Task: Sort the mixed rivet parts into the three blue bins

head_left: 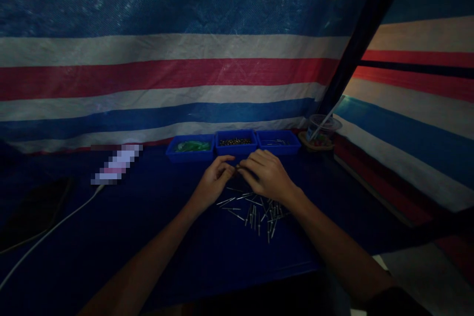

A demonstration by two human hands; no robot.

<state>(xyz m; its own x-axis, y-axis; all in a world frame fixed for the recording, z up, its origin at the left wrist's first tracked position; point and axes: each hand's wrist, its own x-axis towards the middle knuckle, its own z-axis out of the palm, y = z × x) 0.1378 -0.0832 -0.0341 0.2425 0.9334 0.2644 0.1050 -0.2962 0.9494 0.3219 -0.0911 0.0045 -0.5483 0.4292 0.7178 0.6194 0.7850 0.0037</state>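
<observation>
My left hand (214, 178) and my right hand (267, 174) meet above the dark blue tabletop, their fingertips almost touching. Thumb and fingers of each are pinched around something small and dark, too dim to name. Just below the hands lies a loose scatter of thin metal pins (259, 222), several with a small bead-like bulge partway along. Behind the hands stands a blue bin of small brassy pieces (236, 142). To its right, another blue bin (279, 150) holds a few thin metal pins.
At the left of the row, a blue bin (190, 156) contains green material. A clear plastic cup (321, 126) with a straw stands at the back right. On the left lie a lit phone (117, 164) on a white cable (70, 216) and a dark flat object (35, 210). Striped sheeting (166, 79) encloses the table.
</observation>
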